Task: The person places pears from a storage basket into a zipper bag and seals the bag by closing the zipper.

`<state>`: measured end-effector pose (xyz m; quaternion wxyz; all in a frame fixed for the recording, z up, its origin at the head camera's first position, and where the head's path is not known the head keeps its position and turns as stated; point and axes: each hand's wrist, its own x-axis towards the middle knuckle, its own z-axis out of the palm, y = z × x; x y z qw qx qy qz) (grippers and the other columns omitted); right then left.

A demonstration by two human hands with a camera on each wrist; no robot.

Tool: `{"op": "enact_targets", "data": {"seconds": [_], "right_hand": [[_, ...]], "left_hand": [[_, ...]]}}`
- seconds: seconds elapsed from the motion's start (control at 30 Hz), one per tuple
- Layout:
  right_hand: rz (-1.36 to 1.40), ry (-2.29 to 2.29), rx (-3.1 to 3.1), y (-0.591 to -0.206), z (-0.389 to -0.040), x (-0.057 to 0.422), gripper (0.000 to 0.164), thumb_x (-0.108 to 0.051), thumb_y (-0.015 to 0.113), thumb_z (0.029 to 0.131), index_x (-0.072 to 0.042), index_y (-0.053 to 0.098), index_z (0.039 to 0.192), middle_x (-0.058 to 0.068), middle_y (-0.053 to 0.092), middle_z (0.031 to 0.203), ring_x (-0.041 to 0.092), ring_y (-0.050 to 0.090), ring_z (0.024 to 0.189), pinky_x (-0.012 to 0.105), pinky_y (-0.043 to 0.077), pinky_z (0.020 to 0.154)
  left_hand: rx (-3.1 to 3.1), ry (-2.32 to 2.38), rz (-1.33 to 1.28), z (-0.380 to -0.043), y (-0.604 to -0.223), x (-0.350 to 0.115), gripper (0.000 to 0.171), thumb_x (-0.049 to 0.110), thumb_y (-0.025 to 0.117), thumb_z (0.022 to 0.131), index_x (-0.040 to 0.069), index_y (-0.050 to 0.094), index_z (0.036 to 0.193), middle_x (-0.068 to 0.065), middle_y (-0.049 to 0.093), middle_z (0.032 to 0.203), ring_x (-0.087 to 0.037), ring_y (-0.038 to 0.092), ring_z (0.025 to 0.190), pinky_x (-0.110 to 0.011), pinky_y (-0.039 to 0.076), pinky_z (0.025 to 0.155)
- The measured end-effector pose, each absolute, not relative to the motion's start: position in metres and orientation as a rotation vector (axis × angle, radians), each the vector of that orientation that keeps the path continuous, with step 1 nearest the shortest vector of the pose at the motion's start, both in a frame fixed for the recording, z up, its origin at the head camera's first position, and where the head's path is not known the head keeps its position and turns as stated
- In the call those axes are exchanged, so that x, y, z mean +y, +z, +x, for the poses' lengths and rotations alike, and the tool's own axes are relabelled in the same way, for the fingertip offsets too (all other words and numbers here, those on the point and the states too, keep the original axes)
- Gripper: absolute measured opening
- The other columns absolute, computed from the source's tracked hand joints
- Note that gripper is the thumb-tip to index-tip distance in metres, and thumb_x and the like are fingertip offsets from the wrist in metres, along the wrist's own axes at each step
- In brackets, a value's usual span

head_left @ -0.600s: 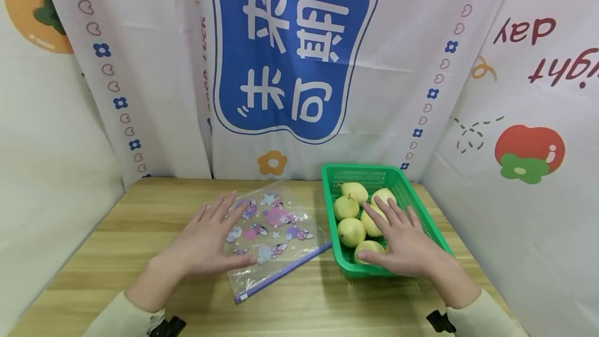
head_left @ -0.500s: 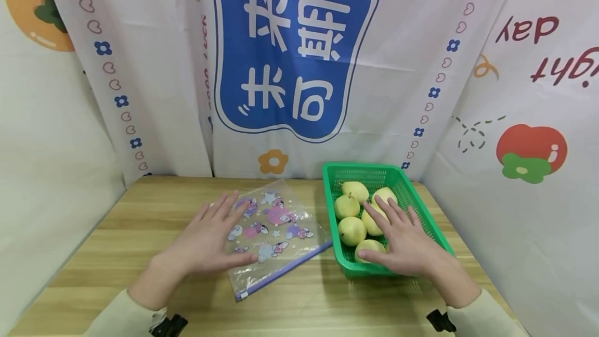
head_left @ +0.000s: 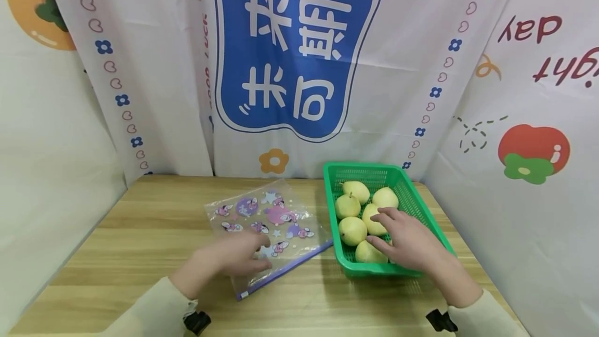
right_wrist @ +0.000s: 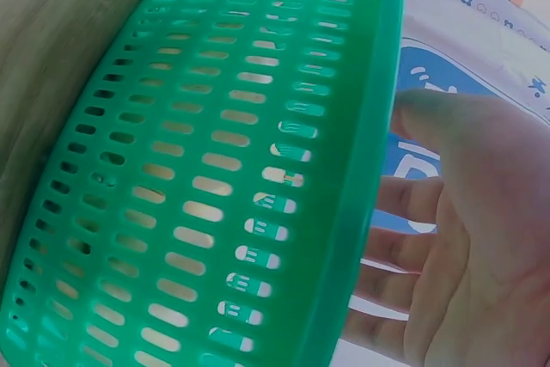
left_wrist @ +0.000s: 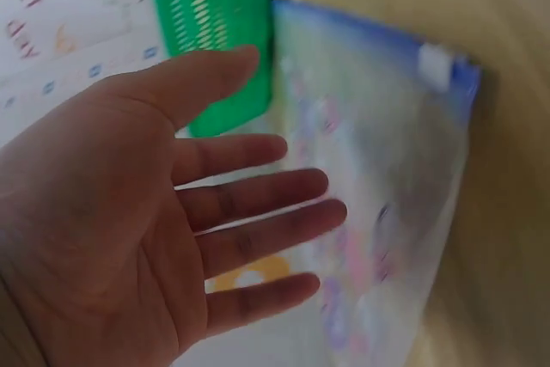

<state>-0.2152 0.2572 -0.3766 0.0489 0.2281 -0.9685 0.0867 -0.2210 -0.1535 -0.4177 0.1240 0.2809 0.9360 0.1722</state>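
A clear zip bag [head_left: 295, 230] with cartoon prints and a purple slider strip lies flat on the wooden table. My left hand [head_left: 231, 256] hovers over its near left part; in the left wrist view the fingers [left_wrist: 258, 199] are spread and hold nothing. At the right stands a green plastic basket [head_left: 343, 264] with several pale yellow pears [head_left: 353, 231] in it. Above the near pears is my right hand [head_left: 409, 238], fingers slightly bent. The basket wall [right_wrist: 198, 178] hides part of that hand in the right wrist view, and I see no pear in its grasp.
The wooden table [head_left: 140, 233] ends against a white printed cloth [head_left: 178, 118] at the back. More printed cloth [head_left: 510, 222] closes in the right side, close to the basket. The bag's corner with the white slider [head_left: 244, 294] points toward the front.
My left hand has moved right and toward me, uncovering the bag's far left corner. The right hand stays over the basket, its fingers now bent more. Bag and basket stay put.
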Motion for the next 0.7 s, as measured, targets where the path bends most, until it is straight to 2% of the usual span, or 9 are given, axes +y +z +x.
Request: {"op": "enact_targets", "data": {"seconds": [0.1,0.2,0.33,0.57,0.7], "right_hand": [[0.710,0.260,-2.947,-0.374,-0.215,0.256,0.049,-0.043,0.070,0.107,-0.007,0.070,0.140,0.021,0.064,0.149,0.046,0.066,0.133,0.065,0.055,0.109],[0.720,0.255,-2.939,-0.373,-0.214,0.254,0.047,-0.043,0.072,0.107,-0.008,0.071,0.138,0.020,0.066,0.147,0.044,0.068,0.130,0.063,0.058,0.107],[0.727,0.257,-2.937,-0.375,-0.214,0.254,0.045,-0.042,0.073,0.106,-0.008,0.071,0.136,0.019,0.066,0.145,0.042,0.070,0.126,0.061,0.059,0.104],[0.711,0.250,-2.921,-0.373,-0.215,0.258,0.041,-0.037,0.074,0.106,-0.008,0.072,0.135,0.015,0.067,0.142,0.034,0.072,0.119,0.055,0.062,0.099],[0.718,0.245,-2.909,-0.371,-0.215,0.260,0.040,-0.037,0.073,0.106,-0.009,0.071,0.135,0.013,0.067,0.140,0.031,0.073,0.113,0.053,0.063,0.095]], "left_hand": [[2.699,0.515,0.859,-0.227,-0.431,-0.140,0.043,0.041,0.085,0.095,0.007,0.075,0.120,0.003,0.072,0.095,-0.011,0.065,0.081,-0.032,0.059,0.074],[2.689,0.499,0.870,-0.231,-0.441,-0.127,0.038,0.044,0.089,0.091,0.011,0.073,0.103,0.008,0.062,0.080,-0.007,0.053,0.069,-0.026,0.049,0.063],[2.687,0.451,0.861,-0.233,-0.448,-0.115,0.039,0.045,0.091,0.089,0.018,0.063,0.089,0.009,0.058,0.075,-0.007,0.048,0.066,-0.025,0.045,0.060],[2.715,0.402,0.962,-0.235,-0.445,-0.113,0.021,0.017,0.080,0.096,0.017,0.061,0.088,0.007,0.057,0.076,-0.009,0.050,0.067,-0.026,0.048,0.064],[2.716,0.491,0.956,-0.238,-0.449,-0.119,0.017,0.007,0.073,0.097,0.015,0.064,0.086,0.006,0.058,0.076,-0.009,0.051,0.068,-0.026,0.050,0.065]]}}
